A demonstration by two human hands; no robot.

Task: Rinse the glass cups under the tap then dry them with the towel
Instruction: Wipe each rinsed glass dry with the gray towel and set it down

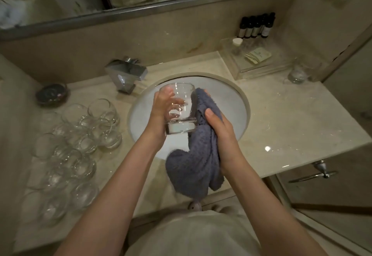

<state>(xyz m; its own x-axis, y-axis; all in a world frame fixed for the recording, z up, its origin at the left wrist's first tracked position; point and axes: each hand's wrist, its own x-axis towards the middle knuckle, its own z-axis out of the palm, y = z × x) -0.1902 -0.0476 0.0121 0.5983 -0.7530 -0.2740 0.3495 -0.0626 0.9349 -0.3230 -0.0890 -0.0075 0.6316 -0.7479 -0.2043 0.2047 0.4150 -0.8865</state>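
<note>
Holding a glass cup over the sink — left hand grips it, right hand grips the towel.

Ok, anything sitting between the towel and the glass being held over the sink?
Nothing visible. The left hand grips the glass cup, and the grey towel, held by the right hand, already lies against the cup's right side.
</note>
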